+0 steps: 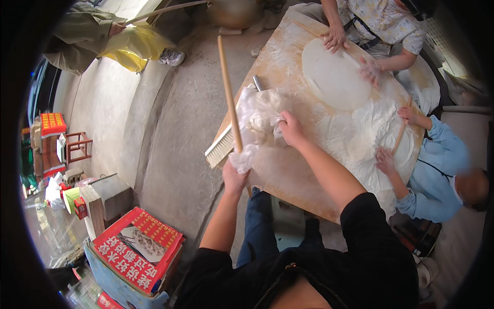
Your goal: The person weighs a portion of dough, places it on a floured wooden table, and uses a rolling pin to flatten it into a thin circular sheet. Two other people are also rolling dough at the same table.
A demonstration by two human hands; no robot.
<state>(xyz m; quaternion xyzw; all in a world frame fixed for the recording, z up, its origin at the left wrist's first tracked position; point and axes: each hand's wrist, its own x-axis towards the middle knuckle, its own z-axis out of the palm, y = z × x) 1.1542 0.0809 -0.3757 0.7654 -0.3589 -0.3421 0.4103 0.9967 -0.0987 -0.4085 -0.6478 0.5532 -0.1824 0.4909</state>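
Note:
My left hand [234, 179] grips a long wooden rolling pin [227, 85] near its lower end, with crumpled clear plastic [244, 160] bunched at the grip. The pin slants up and away over the left edge of a floured wooden board [276, 48]. My right hand [292, 129] pinches a clear plastic bag [270, 102] with pale lumps inside, perhaps dough. Beside the pin, a bristle brush [222, 148] lies at the board's edge. A metal cylinder or handle [257, 83] protrudes behind the bag.
Across the board, a person's hands [335, 38] work a rolling pin over a large dough sheet [332, 77]. At right, another person in blue [436, 166] holds a thin pin [400, 135] near heaped flour [355, 135]. A red printed box [139, 247] stands lower left.

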